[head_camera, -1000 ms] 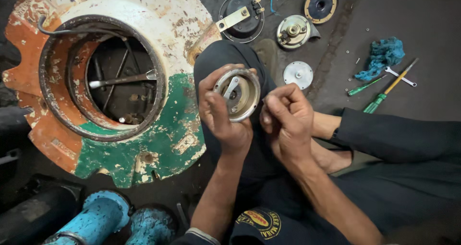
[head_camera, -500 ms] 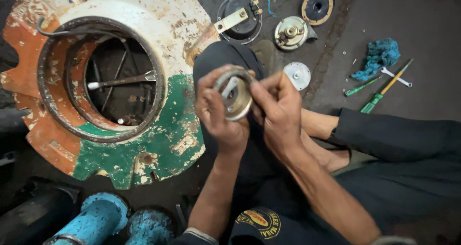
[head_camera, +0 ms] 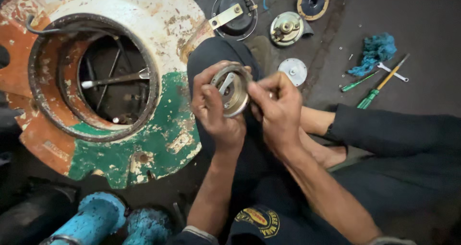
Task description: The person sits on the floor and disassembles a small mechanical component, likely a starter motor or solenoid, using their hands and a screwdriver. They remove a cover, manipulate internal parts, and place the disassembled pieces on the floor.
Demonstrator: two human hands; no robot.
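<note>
left hand (head_camera: 216, 111) grips round metal part (head_camera: 232, 90) | right hand (head_camera: 276, 111) pinches its rim — pinched bit hidden

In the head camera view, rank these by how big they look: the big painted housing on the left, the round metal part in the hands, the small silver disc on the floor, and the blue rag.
1. Painted housing, by far the largest.
2. Round metal part, though it is nearer the camera.
3. Blue rag and silver disc look much alike; no ranking.

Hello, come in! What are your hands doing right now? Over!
Left hand grips round metal part over lap. Right hand fingers pinch at its rim. Big rusty painted housing close at left, not touching. Nothing blocking. Over.
</note>
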